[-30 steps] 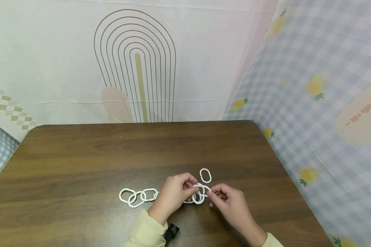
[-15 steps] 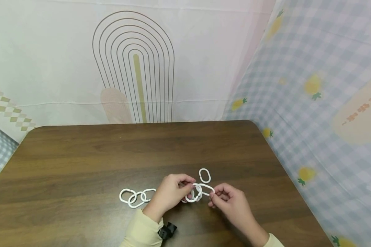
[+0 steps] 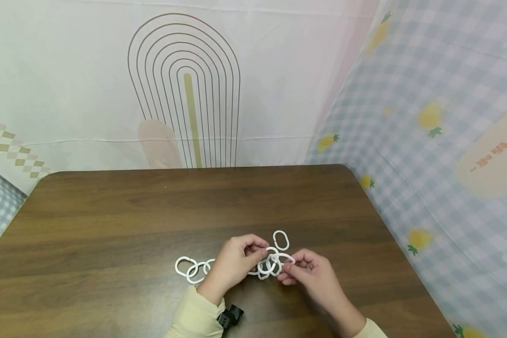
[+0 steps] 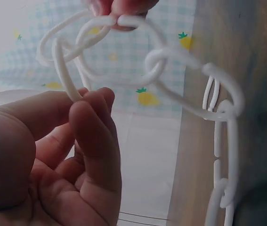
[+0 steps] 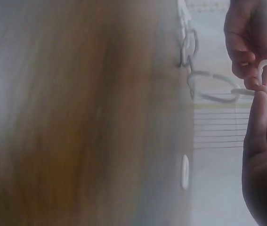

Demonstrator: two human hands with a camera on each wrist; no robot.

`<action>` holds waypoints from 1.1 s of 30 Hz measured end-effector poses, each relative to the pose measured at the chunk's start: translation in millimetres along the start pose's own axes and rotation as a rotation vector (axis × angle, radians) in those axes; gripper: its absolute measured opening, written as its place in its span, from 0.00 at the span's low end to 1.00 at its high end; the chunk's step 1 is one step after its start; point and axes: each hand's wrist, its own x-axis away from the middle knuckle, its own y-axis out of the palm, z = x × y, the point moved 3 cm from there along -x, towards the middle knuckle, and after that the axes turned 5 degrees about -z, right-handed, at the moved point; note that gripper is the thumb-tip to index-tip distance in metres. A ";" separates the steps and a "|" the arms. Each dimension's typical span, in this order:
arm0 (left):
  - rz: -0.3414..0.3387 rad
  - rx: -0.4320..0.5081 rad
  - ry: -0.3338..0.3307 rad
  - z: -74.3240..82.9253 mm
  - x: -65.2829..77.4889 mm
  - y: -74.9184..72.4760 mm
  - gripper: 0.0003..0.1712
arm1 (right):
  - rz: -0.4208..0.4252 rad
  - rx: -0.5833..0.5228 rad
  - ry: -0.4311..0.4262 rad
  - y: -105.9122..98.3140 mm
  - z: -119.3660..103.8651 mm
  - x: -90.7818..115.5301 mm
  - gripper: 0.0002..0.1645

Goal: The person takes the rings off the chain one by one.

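Note:
A chain of white plastic links (image 3: pixel 187 266) runs along the table and passes behind my left hand (image 3: pixel 235 264). That hand pinches one white link (image 4: pixel 61 70) between thumb and fingertips, as the left wrist view shows. To its right, my right hand (image 3: pixel 313 277) pinches another link (image 4: pixel 95 75), its fingertips right at the split in the ring. Several links overlap between the two hands, raised off the tabletop in the wrist views. One loose oval link (image 3: pixel 281 240) lies just beyond the hands. Part of the chain is hidden under the left wrist.
The brown wooden table (image 3: pixel 152 202) has rounded far corners. Behind it hangs a white printed cloth (image 3: pixel 279 70), and a blue checked cloth (image 3: pixel 405 141) hangs along the right side. A black strap device (image 3: pixel 230 316) sits on the left wrist beside a cream sleeve (image 3: pixel 196 314).
The chain's left end has slid right along the table. The links between the hands have shifted and bunched, while both hands stay close together, pinching links. The loose link lies where it was.

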 end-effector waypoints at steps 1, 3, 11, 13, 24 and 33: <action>0.000 0.013 0.001 0.8 0.0 0.2 0.04 | -0.001 -0.060 0.023 0.1 1.1 -0.3 0.01; 0.004 0.034 0.005 2.5 0.2 0.3 0.04 | 0.001 -0.164 0.061 0.3 2.8 -0.5 0.05; -0.017 0.088 0.016 6.7 1.8 0.6 0.05 | 0.015 -0.273 0.097 2.3 7.4 -1.7 0.05; -0.030 0.113 0.005 6.8 2.3 0.9 0.05 | 0.015 -0.261 0.092 3.2 8.1 -2.2 0.07; -0.088 0.176 -0.017 7.3 5.0 4.3 0.06 | -0.029 0.086 -0.017 6.7 4.0 -1.3 0.10; -0.092 0.147 -0.018 4.4 3.7 3.4 0.05 | 0.038 0.303 -0.163 6.0 -6.4 0.7 0.07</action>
